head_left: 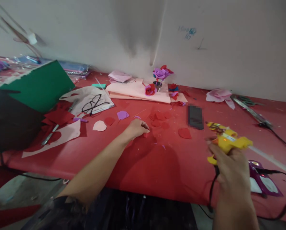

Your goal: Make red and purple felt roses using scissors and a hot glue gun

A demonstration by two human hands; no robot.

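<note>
My right hand (231,163) grips a yellow hot glue gun (225,142), with its nozzle pointing left and a small orange light lit on its side. A clear glue stick trails from its back end. Over the middle of the table, my left hand (138,127) is closed in a pinch, and a small red petal (146,135) shows under the fingertips, mostly hidden. Just right of that hand lie several red petals (158,118). A single red petal (184,133) sits farther right. To the left are a pale pink petal (100,126) and purple petals (123,115).
Craft flowers (161,74) stand in a small cup near the wall. A dark, blurred-out rectangular device (195,117) lies right of centre. Glasses (93,103) rest at left near a green board (44,84). A power strip (267,182) with cords is by my right hand.
</note>
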